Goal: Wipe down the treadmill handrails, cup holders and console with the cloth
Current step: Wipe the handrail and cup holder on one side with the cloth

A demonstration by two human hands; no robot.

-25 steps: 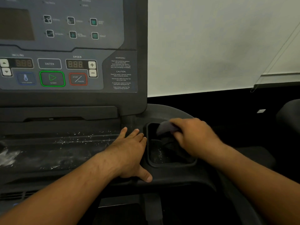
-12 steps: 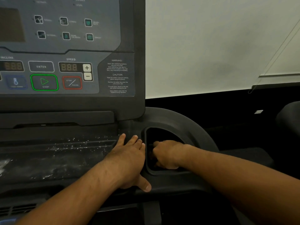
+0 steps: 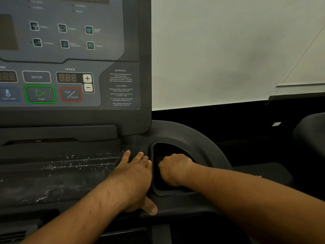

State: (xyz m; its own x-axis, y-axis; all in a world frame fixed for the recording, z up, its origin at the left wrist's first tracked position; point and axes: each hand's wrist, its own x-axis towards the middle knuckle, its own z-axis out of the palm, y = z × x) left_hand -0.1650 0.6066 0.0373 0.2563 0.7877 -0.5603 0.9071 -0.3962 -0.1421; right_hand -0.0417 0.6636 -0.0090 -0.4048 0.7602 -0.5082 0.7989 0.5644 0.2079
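At the right end of the treadmill's console [image 3: 70, 81], the right hand [image 3: 174, 169] is sunk into the cup holder [image 3: 175, 193], a dark pocket with a rounded rim set in the curved black moulding [image 3: 202, 136] beside the screen panel. The fingers curl downward into a fist, with the knuckles toward the holder's left wall. The cloth [image 3: 159, 160] is almost wholly hidden under this fist; only a dim, dark fold shows at the knuckles, hard to separate from the shadowed inside of the holder. The forearm runs out over the holder's right rim toward the lower right.

The left hand [image 3: 133, 176] lies flat on the ledge [image 3: 61, 166] just left of the cup holder. Its fingers are straight and close together, pointing away from the person, with the little-finger side touching the holder's left rim. The thumb sticks out over the ledge's front edge. It holds nothing. The ledge is scattered with white specks and pale smears, thickest to the left of the hand.

Above the ledge, the console panel stands upright. A green-ringed START button [image 3: 40, 94] sits beside a red-ringed STOP/PAUSE button [image 3: 71, 94], and over them a speed display [image 3: 67, 77] has plus and minus keys at its right. A warning label [image 3: 121, 87] fills the panel's lower right corner. A pale wall [image 3: 228, 50] rises behind the moulding, above a dark band.
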